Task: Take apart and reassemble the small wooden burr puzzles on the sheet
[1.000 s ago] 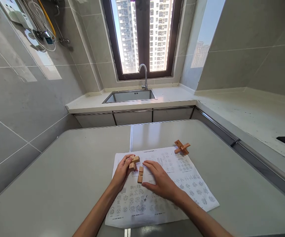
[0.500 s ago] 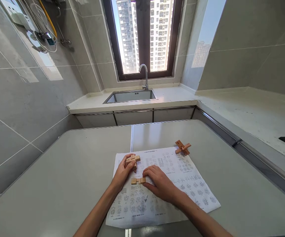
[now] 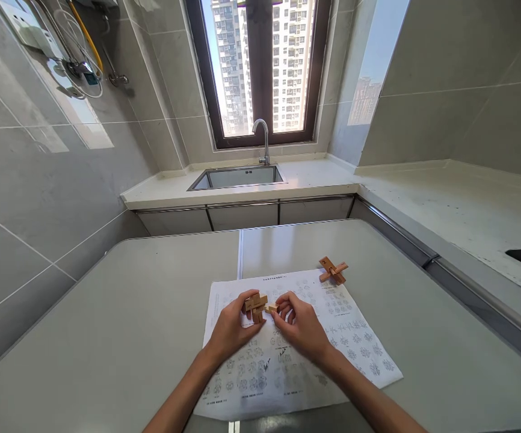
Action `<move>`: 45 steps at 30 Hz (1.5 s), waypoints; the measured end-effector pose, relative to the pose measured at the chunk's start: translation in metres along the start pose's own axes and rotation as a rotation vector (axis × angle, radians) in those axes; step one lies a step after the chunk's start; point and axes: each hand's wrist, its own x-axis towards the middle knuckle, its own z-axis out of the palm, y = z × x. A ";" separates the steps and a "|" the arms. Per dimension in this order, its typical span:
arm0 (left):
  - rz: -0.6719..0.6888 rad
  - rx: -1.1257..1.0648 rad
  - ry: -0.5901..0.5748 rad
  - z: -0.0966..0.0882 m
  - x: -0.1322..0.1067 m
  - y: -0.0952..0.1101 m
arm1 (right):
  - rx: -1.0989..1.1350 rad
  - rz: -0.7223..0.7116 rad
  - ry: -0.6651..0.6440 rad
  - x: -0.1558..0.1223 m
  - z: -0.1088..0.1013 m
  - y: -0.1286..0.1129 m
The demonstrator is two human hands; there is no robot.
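My left hand [image 3: 233, 325] is closed around a cluster of interlocked wooden puzzle pieces [image 3: 255, 304], held above the printed sheet. Between the fingertips of my right hand [image 3: 300, 325] is a pale notched wooden stick [image 3: 271, 307], its left end right against the cluster's right side. Whether that end has slipped into the cluster I cannot tell. Under both hands lies the instruction sheet [image 3: 355, 355], covered in small puzzle diagrams. A second wooden puzzle, cross-shaped and darker [image 3: 332, 270], rests at the sheet's far right corner.
The grey table [image 3: 107, 337] spreads out around the sheet. Beyond it runs a white counter [image 3: 314, 174] with a sink [image 3: 206, 180] and a faucet [image 3: 265, 141] below the window. Another counter [image 3: 468, 204] flanks the right side; a tiled wall [image 3: 62, 180] stands at left.
My right hand has lifted the notched stick off the sheet and brought it up to the cluster. My left hand has shifted right and turned the cluster.
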 end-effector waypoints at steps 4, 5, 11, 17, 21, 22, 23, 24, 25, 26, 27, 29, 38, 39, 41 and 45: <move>0.084 0.112 0.022 0.004 -0.003 -0.002 | -0.014 -0.072 -0.025 -0.003 0.003 0.003; 0.100 0.128 0.023 0.005 -0.003 -0.003 | -0.018 -0.089 -0.032 -0.004 0.003 0.004; 0.149 0.166 -0.014 0.006 -0.005 -0.002 | -0.015 -0.134 -0.027 -0.008 0.007 0.008; 0.212 0.213 0.070 0.005 -0.003 0.006 | 0.001 -0.187 -0.044 -0.008 0.006 0.007; 0.223 0.200 0.087 0.003 -0.003 0.011 | -0.009 -0.205 -0.041 -0.009 0.006 0.006; 0.234 0.198 0.079 0.002 -0.003 0.012 | -0.004 -0.199 -0.039 -0.010 0.006 0.006; 0.244 0.198 0.073 0.002 -0.003 0.011 | 0.005 -0.190 -0.037 -0.010 0.006 0.005; 0.248 0.201 0.069 0.002 -0.003 0.011 | 0.013 -0.179 -0.037 -0.010 0.006 0.005; 0.243 0.204 0.065 0.002 -0.003 0.010 | 0.019 -0.170 -0.040 -0.010 0.006 0.004; 0.228 0.208 0.059 0.003 -0.002 0.010 | 0.019 -0.164 -0.043 -0.010 0.005 0.003; 0.205 0.212 0.054 0.003 -0.002 0.009 | 0.014 -0.161 -0.048 -0.009 0.005 0.002; 0.154 0.217 0.042 0.005 -0.002 0.008 | 0.003 -0.161 -0.049 -0.009 0.005 0.001; 0.152 0.080 0.071 0.007 -0.005 0.009 | 0.041 -0.183 -0.030 -0.006 0.006 -0.003; 0.142 0.070 0.076 0.008 -0.005 0.009 | 0.043 -0.184 -0.036 -0.006 0.005 -0.004; 0.117 0.061 0.087 0.010 -0.005 0.009 | 0.042 -0.174 -0.040 -0.006 0.006 -0.004; 0.123 0.104 0.116 0.016 -0.005 0.005 | 0.014 -0.102 -0.032 -0.009 0.012 -0.005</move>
